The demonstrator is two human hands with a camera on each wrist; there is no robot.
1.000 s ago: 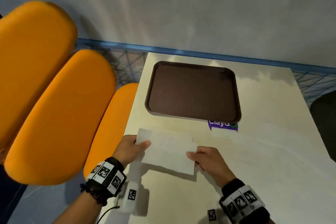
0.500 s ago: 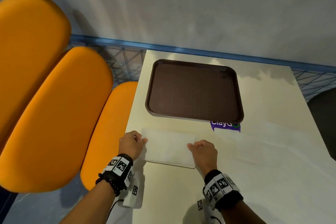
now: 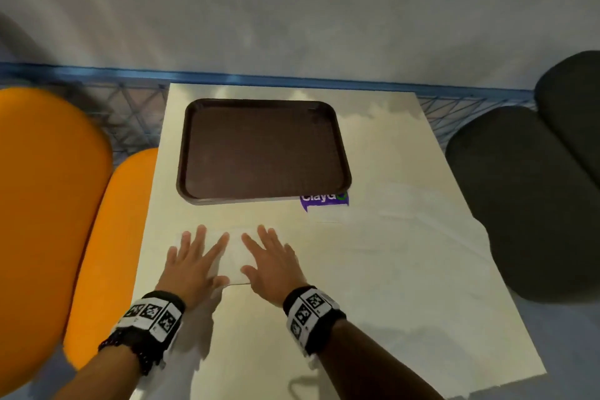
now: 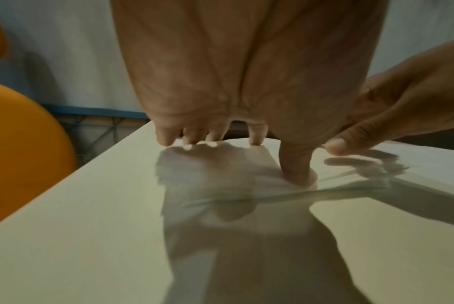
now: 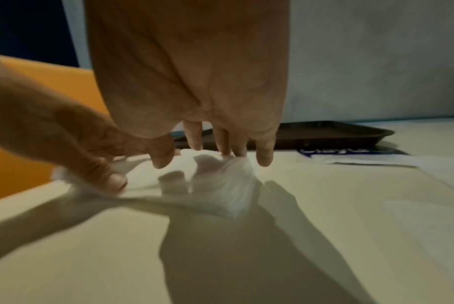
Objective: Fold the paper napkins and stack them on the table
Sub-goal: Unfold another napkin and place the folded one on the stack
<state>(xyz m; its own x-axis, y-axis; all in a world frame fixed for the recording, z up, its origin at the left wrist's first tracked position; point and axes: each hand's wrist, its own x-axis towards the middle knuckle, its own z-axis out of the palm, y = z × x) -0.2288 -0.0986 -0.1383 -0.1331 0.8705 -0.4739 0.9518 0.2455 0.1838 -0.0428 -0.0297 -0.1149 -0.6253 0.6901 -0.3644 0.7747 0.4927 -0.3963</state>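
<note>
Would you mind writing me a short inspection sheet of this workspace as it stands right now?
Surface: pale table, glossy, with hand shadows on it.
Job's things: folded white napkin flat near the front left edge; more white napkins spread at the right, unfolded as far as the blur shows.
Clutter: brown tray at the back, nothing in it; purple packet just in front of its right corner.
Grippers: left hand and right hand lie flat, fingers spread, pressing the folded napkin.
Cables: nothing seen.
Surroundings: orange seats at left, dark seats at right, blue rail and grey wall behind.
</note>
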